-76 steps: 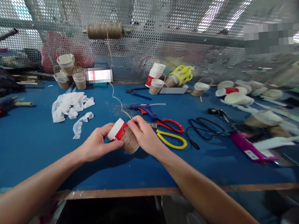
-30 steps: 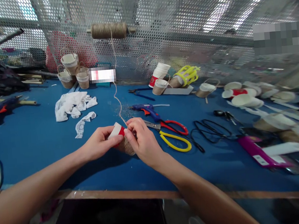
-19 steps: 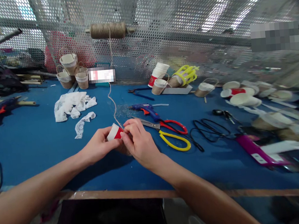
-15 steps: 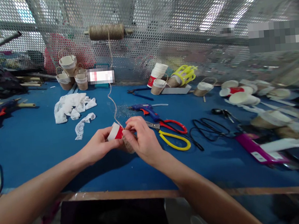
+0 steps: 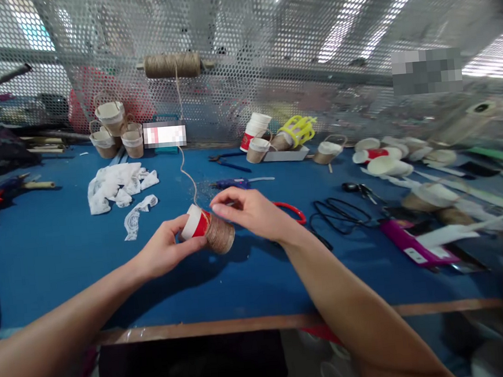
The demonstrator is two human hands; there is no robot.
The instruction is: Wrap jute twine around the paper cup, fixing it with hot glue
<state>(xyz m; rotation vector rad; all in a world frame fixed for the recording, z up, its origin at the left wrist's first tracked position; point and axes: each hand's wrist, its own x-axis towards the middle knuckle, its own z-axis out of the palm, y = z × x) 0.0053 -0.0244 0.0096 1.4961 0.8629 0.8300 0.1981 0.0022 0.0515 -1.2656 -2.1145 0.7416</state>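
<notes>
A paper cup point(image 5: 201, 222), white and red near its rim, lies tilted in my left hand point(image 5: 169, 247), whose thumb and fingers close around the rim end. Its lower part is wrapped in brown twine point(image 5: 221, 234). A loose strand of twine point(image 5: 184, 169) runs down from a spool point(image 5: 172, 66) on the mesh wall to the cup's red band. Just right of the cup is my right hand point(image 5: 247, 209), with thumb and forefinger close together near the wound part. Anything between those fingertips is too small to make out.
Behind my right hand lie a blue glue gun point(image 5: 231, 183), red-handled scissors point(image 5: 291, 211) and pliers point(image 5: 232, 162). White lace point(image 5: 118, 184) is at left. Finished small buckets point(image 5: 110, 115) stand at the back left. Cups point(image 5: 389, 166), a black cable point(image 5: 341, 216) and a purple box point(image 5: 406, 240) are at right.
My right hand has drawn back to the right from the cup, uncovering its twine-wrapped side. My left hand keeps hold of the cup. The view has shifted slightly.
</notes>
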